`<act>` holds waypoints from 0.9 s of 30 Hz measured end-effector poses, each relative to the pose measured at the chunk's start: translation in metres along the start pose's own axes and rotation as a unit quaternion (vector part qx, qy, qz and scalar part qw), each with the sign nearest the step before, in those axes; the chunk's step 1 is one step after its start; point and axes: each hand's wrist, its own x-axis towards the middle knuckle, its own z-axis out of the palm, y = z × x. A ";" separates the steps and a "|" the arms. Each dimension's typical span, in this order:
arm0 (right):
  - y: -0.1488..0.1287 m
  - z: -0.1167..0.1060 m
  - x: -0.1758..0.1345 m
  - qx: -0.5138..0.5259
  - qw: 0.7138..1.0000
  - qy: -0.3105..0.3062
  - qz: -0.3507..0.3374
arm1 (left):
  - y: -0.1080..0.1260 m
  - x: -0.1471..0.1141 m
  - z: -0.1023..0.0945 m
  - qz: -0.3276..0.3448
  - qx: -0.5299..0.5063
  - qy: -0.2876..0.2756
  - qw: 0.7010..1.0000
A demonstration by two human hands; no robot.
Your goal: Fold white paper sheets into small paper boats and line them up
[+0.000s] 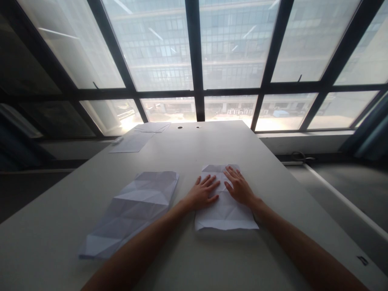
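Observation:
A creased sheet of white paper (pixel 226 212) lies on the white table in front of me, its near edge slightly curled. My left hand (pixel 203 192) rests on the sheet's left side with the fingers spread. On its upper right part lies my right hand (pixel 238 186), palm down, fingers stretched out. Neither hand grips anything. To the left, beside my left forearm, is a stack of creased white paper (pixel 133 210) with fold lines across it.
The long white table (pixel 169 266) reaches toward large dark-framed windows (pixel 197 60). Flat white sheets (pixel 130 143) lie at its far left, and round holes (pixel 180 127) sit near the far edge. A small dark object (pixel 363 260) is at the near right edge.

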 end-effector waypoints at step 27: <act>0.005 0.008 -0.004 -0.032 0.992 -0.103 0.071 | 0.006 0.007 -0.001 -0.056 -0.027 0.103 0.993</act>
